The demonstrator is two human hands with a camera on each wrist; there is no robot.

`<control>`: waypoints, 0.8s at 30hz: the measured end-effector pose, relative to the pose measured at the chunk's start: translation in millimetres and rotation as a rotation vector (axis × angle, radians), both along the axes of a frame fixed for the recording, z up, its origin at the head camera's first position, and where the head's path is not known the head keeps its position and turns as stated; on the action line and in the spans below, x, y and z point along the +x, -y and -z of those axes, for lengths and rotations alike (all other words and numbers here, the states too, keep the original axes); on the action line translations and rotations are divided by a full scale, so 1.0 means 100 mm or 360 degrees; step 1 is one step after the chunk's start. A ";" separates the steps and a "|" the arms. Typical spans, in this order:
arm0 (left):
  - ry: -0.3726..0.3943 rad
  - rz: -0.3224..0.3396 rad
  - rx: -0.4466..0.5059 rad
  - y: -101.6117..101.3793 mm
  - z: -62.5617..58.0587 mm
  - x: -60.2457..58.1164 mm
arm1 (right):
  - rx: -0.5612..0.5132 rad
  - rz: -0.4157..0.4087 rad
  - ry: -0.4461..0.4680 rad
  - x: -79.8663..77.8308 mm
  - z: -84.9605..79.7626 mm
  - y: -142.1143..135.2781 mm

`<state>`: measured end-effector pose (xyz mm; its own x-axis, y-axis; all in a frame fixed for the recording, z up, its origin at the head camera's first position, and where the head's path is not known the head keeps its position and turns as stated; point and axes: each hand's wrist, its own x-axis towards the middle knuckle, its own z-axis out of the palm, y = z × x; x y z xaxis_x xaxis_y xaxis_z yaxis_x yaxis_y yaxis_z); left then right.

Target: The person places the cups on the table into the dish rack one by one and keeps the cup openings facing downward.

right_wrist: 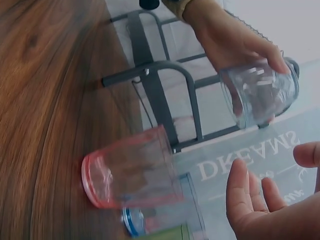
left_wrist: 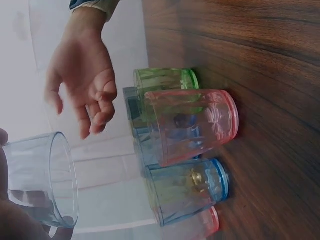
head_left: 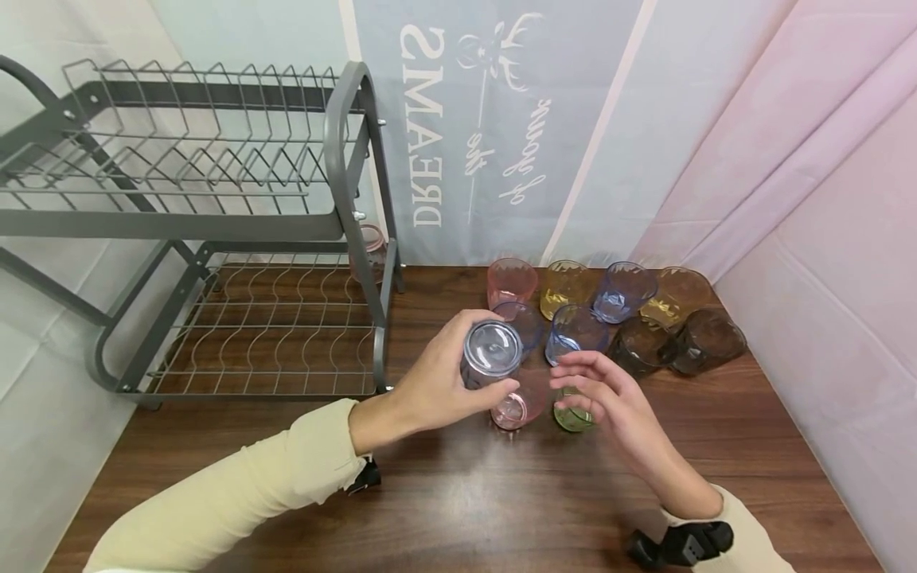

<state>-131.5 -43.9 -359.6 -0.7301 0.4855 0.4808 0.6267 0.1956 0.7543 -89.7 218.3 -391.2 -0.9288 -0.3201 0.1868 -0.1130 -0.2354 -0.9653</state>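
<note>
My left hand (head_left: 433, 386) grips a clear, bluish-grey drinking glass (head_left: 493, 350) upside down, its base facing up and its wide rim (left_wrist: 64, 180) facing down. The glass is held above the table, over the near glasses. My right hand (head_left: 619, 406) hovers to the right with fingers loosely bent and nothing in them. Below and between the hands stand a pink glass (head_left: 510, 410) and a green glass (head_left: 573, 415), the green one partly hidden by the right fingers. Just behind them are two blue glasses, one (head_left: 573, 330) near the right fingertips.
Farther back stand another pink glass (head_left: 512, 280), a yellow glass (head_left: 564, 290), a blue glass (head_left: 625, 290) and an amber one (head_left: 677, 294). Dark brown glasses (head_left: 705, 342) are at the right. A grey two-tier dish rack (head_left: 268, 227) fills the left, with a pink glass (head_left: 371, 247) at its lower right.
</note>
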 end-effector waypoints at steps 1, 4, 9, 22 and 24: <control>0.0001 -0.0006 0.0002 0.02 0.00 0.00 | 0.0007 0.0016 -0.0008 0.00 0.00 -0.03; 0.0008 -0.0035 -0.0004 0.08 -0.02 0.00 | 0.0021 0.0083 -0.0032 0.01 0.01 -0.10; -0.0021 -0.0065 0.0001 0.24 -0.04 0.02 | 0.0101 0.0267 -0.0090 0.01 -0.01 -0.22; -0.0144 -0.0143 0.0116 0.73 -0.16 0.14 | 0.0442 0.0606 -0.0091 0.03 0.05 -0.43; -0.0148 -0.0146 0.0116 0.82 -0.18 0.18 | 0.0523 0.0650 -0.0087 0.04 0.08 -0.45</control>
